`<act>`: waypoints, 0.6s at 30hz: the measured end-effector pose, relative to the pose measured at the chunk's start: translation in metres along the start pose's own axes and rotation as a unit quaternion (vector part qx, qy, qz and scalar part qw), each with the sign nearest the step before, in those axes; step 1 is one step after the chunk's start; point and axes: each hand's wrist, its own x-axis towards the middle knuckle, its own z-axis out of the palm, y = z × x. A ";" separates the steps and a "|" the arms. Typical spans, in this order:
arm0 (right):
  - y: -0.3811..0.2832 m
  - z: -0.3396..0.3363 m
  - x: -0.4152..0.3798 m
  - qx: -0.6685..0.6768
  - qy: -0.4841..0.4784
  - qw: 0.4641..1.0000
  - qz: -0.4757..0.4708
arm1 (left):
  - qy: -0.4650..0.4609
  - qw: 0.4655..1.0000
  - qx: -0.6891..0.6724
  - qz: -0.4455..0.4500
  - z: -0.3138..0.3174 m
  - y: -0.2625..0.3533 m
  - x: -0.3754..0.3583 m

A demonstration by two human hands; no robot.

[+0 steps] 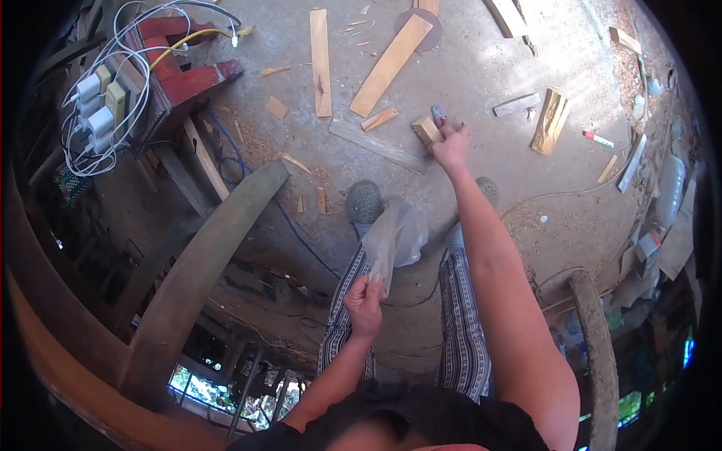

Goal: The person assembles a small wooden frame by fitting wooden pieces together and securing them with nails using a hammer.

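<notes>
My left hand is closed around the gathered end of a thin clear plastic bag, which hangs over my lower leg and shoe. My right hand reaches down to the floor with its fingers apart. Beside those fingers lies a short wooden block. The fingertips are right at a small blue-and-grey object, too small to name. A weathered grey board lies flat to the left of the block.
Two long planks and several offcuts lie ahead on the concrete floor. A split wood piece and a red-and-white marker are at right. White cables and chargers hang by a red wooden piece. A curved wooden beam rises at left.
</notes>
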 end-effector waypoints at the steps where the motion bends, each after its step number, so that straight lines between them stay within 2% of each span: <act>1: -0.003 0.002 -0.003 -0.010 0.033 0.999 -0.020 | -0.007 1.000 -0.011 -0.007 0.003 0.000 0.001; 6: -0.006 -0.007 -0.001 -0.022 -0.018 0.998 -0.049 | -0.031 0.999 0.018 0.022 0.009 0.005 0.002; 11: -0.010 -0.025 -0.016 -0.059 -0.052 0.994 -0.074 | -0.035 0.999 0.010 0.007 0.018 0.013 -0.001; 13: -0.004 -0.026 -0.022 0.064 -0.025 0.990 -0.123 | -0.041 0.999 0.011 0.021 0.018 0.009 0.000; 14: -0.001 -0.029 -0.023 0.064 -0.022 0.990 -0.125 | -0.042 0.999 0.010 0.025 0.019 0.010 0.001; 16: -0.007 -0.049 -0.035 0.121 0.056 0.982 -0.132 | -0.049 0.998 0.015 0.033 0.021 0.013 0.000; 18: -0.014 -0.083 -0.041 0.164 0.064 0.978 -0.109 | -0.047 0.997 0.033 0.043 0.021 0.016 0.001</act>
